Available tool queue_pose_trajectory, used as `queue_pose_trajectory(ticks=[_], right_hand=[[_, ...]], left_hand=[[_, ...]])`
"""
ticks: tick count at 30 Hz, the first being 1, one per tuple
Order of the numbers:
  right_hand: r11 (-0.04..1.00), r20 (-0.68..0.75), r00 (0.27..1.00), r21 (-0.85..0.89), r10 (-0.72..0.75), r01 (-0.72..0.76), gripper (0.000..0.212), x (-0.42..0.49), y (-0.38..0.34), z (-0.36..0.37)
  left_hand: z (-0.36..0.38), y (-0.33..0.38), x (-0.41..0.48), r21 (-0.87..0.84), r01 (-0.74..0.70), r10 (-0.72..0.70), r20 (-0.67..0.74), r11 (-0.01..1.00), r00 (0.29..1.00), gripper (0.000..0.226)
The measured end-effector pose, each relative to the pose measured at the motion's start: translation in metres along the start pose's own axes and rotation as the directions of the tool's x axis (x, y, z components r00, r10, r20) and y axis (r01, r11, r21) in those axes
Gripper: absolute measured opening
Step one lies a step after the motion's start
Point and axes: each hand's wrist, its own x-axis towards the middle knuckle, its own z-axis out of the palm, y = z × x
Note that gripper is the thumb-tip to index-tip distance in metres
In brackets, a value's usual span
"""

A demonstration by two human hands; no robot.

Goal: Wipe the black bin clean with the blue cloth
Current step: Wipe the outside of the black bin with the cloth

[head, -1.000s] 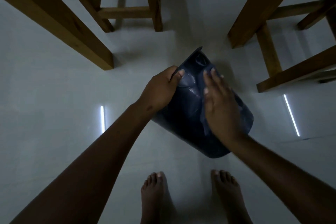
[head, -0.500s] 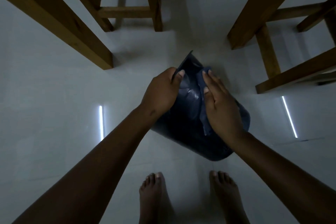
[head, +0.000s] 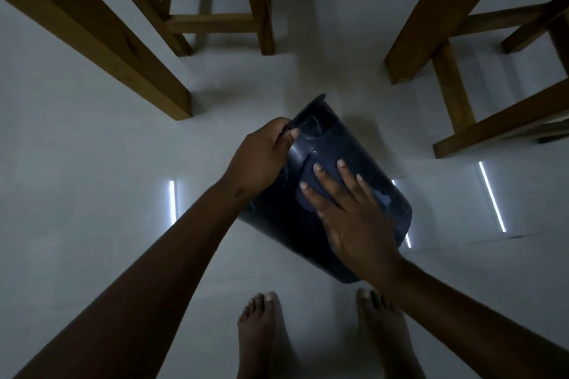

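Observation:
The black bin (head: 381, 169) is tilted on its side above the pale floor, its rim pointing away from me. My left hand (head: 261, 157) grips the bin at its rim on the left. My right hand (head: 345, 209) lies flat on the bin's upper side with fingers spread, pressing the blue cloth (head: 304, 203) against it. Only a dark blue edge of the cloth shows beside and under the fingers; the rest is hidden by the hand.
Wooden furniture legs stand close by: a thick leg (head: 129, 52) to the left, a stool frame (head: 215, 21) at the back, more legs and rails (head: 449, 77) to the right. My bare feet (head: 261, 335) stand just below the bin. Light strips reflect on the glossy floor (head: 92, 194).
My right hand has slid down the bin's side toward me with the cloth, fingers now spread wider. The bin has tilted slightly. The left hand keeps its grip at the rim.

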Motion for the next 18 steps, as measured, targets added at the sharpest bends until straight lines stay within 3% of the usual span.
queue_pose_trajectory(ticks=[2, 5, 8, 10, 12, 14, 18], right_hand=[[0.984, -0.023, 0.990, 0.116, 0.136, -0.132, 0.051, 0.018, 0.015, -0.006], [0.841, -0.028, 0.912, 0.400, 0.409, -0.365, 0.047, 0.039, 0.029, -0.017], [0.912, -0.045, 0.934, 0.237, 0.355, -0.336, 0.048, 0.021, 0.004, -0.010], [0.985, -0.024, 0.986, 0.039, 0.166, -0.165, 0.054, 0.003, -0.016, 0.000], [0.998, 0.005, 0.999, -0.054, 0.035, -0.035, 0.056, -0.005, -0.020, 0.006], [0.996, -0.023, 0.996, 0.023, 0.090, -0.090, 0.052, 0.005, -0.011, 0.001], [0.903, -0.062, 0.933, 0.282, 0.356, -0.326, 0.046, 0.035, 0.025, -0.018]], left_hand=[[0.001, 0.001, 0.003, 0.013, -0.002, 0.002, -0.007, 1.000, 1.000, 0.030], [0.004, -0.001, 0.002, 0.003, 0.002, -0.002, -0.008, 1.000, 1.000, 0.030], [0.003, -0.003, 0.001, 0.006, 0.022, -0.021, -0.007, 1.000, 1.000, 0.028], [0.003, -0.002, 0.005, -0.024, 0.029, -0.029, -0.006, 0.999, 1.000, 0.028], [0.003, 0.002, 0.009, -0.049, 0.017, -0.017, 0.001, 0.999, 1.000, 0.026], [0.001, 0.007, 0.009, -0.070, 0.000, 0.003, 0.031, 0.998, 1.000, 0.025], [-0.007, -0.005, -0.008, -0.142, 0.064, -0.050, 0.100, 0.988, 0.994, 0.031]])
